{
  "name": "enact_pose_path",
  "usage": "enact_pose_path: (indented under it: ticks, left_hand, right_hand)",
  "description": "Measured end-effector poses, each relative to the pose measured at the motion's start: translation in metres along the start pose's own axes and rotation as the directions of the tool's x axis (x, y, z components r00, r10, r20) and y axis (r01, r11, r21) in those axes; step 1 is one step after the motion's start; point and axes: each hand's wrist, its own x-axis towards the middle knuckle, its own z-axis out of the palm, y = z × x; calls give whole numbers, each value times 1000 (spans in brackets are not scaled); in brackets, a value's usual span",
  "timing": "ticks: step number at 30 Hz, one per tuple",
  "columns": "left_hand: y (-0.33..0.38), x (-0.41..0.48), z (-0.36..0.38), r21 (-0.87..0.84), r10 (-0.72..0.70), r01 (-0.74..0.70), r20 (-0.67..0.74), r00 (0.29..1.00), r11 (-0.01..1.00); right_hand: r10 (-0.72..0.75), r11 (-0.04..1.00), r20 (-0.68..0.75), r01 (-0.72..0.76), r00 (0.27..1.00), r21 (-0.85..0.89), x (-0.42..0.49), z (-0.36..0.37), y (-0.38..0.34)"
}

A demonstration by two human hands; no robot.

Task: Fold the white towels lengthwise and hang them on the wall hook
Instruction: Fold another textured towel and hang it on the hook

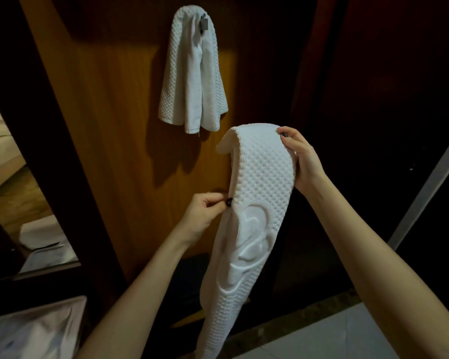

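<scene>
One white towel [192, 73] already drapes over the wall hook [204, 23] at the upper centre of the frame, so the second towel [259, 182], held up at centre-right just below it, is the one being worked on. The left hand [205, 211] pinches its left edge between curled fingers [215, 200], and the right hand [302, 159] grips the upper right edge where the cloth bends over, probably to keep the long layers aligned as a narrow strip. The tail hangs toward the bottom of the frame, in front of the wood panel [114, 125].
</scene>
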Motion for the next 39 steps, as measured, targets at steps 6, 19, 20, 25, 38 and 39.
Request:
enact_pose_path:
  ticks: [6, 19, 20, 25, 38, 39]
  left_hand:
    - [14, -5, 6, -53, 158, -165, -116, 981, 985]
    - [20, -23, 13, 304, 92, -86, -6, 996, 949]
    - [16, -24, 16, 341, 75, -67, -12, 997, 938]
    - [0, -17, 29, 489, 176, -37, -241, 955, 872]
    - [0, 16, 20, 35, 221, -218, -131, 967, 975]
    - [1, 18, 21, 58, 224, -218, -124, 967, 974]
  right_hand:
    - [4, 991, 22, -7, 1000, 132, -2, 3, -4]
    - [28, 967, -85, -5, 996, 254, 2, 8, 6]
    - [14, 976, -106, 9, 994, 218, 2, 10, 6]
    - [-34, 999, -209, 31, 977, -16, 4, 18, 4]
    - [101, 985, -76, -110, 992, -132, -13, -23, 10]
    - [144, 982, -78, -152, 987, -116, -22, -26, 25]
